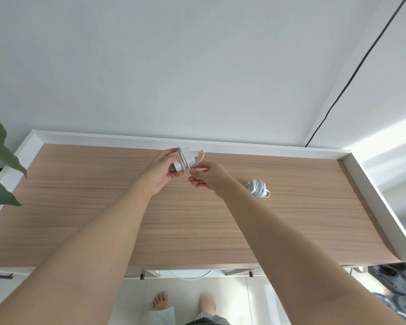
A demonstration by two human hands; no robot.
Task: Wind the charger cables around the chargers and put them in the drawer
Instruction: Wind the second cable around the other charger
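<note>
Two hands are working near the back edge of the desk (80,184): the left hand (161,173) is holding a white charger (185,160), the right hand (208,178) is pinching its cable (198,158), probably tucking the last bit in, while another wound charger (258,187) is waiting toward the right edge.

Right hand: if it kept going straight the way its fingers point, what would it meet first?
Probably the charger held in the left hand; the right hand points left at it, almost touching, though depth is unclear.
</note>
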